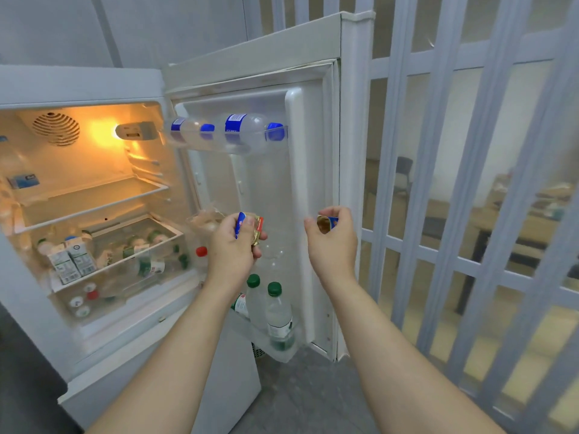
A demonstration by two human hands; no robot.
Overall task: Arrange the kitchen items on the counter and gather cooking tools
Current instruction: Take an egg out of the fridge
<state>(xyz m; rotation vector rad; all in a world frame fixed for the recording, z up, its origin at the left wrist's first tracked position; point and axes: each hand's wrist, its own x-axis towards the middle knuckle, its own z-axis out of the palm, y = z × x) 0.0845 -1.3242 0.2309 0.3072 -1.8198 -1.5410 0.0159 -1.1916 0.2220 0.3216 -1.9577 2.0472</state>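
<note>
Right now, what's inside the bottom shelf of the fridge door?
Two clear bottles with green caps stand upright in the bottom door shelf. A third bottle's label peeks out beside them; the left forearm covers the rest.

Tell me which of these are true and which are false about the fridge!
1. The fridge door is open. True.
2. Both hands are empty. False: the left hand grips one packet, and the right hand pinches a second packet.
3. The standing bottles in the door have green caps. True.
4. The fridge light is off. False: it glows orange.
5. The blue-capped bottles stand upright. False: they lie on their sides in the top door shelf.
</note>
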